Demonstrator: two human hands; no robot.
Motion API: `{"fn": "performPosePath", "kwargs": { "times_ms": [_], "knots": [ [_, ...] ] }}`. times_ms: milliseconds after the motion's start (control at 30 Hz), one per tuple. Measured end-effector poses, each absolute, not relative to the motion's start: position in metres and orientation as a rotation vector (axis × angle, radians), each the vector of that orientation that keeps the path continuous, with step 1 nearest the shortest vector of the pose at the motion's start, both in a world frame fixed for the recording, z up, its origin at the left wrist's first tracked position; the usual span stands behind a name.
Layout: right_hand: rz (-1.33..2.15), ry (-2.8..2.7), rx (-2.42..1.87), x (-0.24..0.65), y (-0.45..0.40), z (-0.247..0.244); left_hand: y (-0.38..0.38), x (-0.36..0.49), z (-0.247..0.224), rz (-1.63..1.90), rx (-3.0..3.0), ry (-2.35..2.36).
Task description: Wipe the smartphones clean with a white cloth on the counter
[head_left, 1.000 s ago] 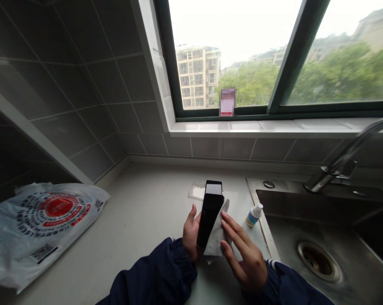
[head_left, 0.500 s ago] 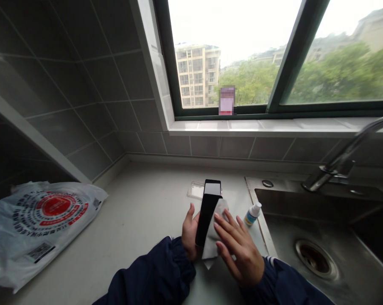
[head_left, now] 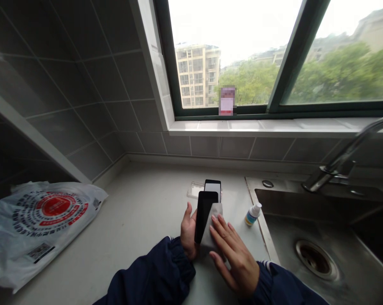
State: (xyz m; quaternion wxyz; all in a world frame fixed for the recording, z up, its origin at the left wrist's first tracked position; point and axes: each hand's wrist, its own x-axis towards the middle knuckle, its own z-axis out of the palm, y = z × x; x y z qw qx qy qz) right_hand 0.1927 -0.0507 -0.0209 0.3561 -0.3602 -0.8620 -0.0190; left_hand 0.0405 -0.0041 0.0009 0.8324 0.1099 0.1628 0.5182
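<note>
A black smartphone (head_left: pixel 205 212) rests in my left hand (head_left: pixel 188 235), tilted up, with the thumb along its left edge. My right hand (head_left: pixel 234 254) holds a white wipe (head_left: pixel 211 235) against the right side of the phone's dark face, its long fingers laid over the cloth. The wipe covers the phone's lower right part. Just behind the phone, a second dark device with a pale panel (head_left: pixel 213 186) lies on the counter, partly hidden. Beside it is a clear phone case (head_left: pixel 195 189). A small white bottle with a blue and yellow label (head_left: pixel 253 214) stands right of my right hand.
A steel sink (head_left: pixel 283 224) with a drain and a chrome faucet (head_left: pixel 325 176) is at the right. A white plastic bag with red and black print (head_left: pixel 51 220) lies on the pale counter (head_left: pixel 140 212) at the left. A window sill (head_left: pixel 258 126) runs behind.
My right hand has slid slightly left and down with the wipe. More of the phone's upper face shows, and the device behind it can be told apart from it.
</note>
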Motion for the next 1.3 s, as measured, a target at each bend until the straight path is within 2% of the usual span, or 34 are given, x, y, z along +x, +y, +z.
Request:
{"fn": "performPosePath", "kwargs": {
  "times_ms": [367, 733, 1300],
  "knots": [
    [0.086, -2.163, -0.961, 0.1912, -0.0526, -0.0225, -0.0044, 0.044, -0.0035, 1.097, 0.258, 0.317],
    [-0.005, -2.245, -0.866, 0.1909, -0.0539, -0.0195, -0.0026, 0.0364, -0.0011, 1.168, 0.273, 0.472],
    [-0.266, -2.407, -0.824, 0.1893, -0.0506, -0.0273, -0.0072, 0.0381, -0.0032, 0.996, 0.353, 0.33]
  ]
}}
